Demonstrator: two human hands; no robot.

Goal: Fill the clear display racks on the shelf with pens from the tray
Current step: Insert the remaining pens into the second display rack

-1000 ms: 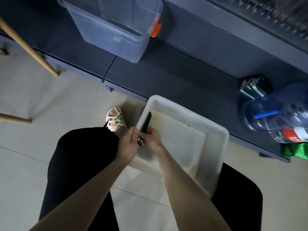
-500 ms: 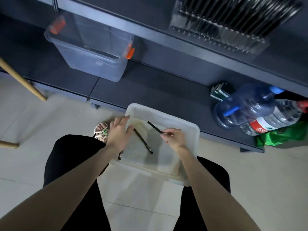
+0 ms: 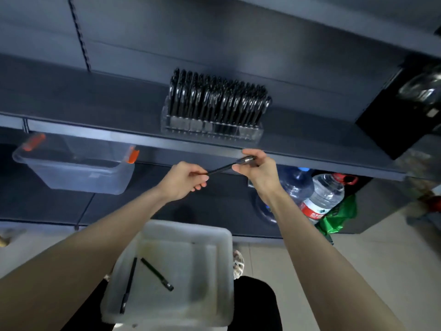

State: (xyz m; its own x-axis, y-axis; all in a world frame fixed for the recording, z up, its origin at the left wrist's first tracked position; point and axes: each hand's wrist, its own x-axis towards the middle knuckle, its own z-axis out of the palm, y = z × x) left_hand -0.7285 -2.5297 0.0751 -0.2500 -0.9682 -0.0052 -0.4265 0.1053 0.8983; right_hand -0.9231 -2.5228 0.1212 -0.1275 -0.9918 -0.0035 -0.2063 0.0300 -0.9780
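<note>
While left hand [image 3: 183, 180] and right hand [image 3: 260, 168] pinch one slim black pen [image 3: 222, 169] mid-frame, insertion is in hand; next: free slot in clear plastic rack [image 3: 210, 129] above (looks full).

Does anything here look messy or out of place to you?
Nothing looks damaged or spilled. The oddest sight is two water bottles lying on their sides on the lower shelf beside a green bag, unrelated to pens. The rack stands neat and full. Two pens lie loose in the tray, as expected.
</note>
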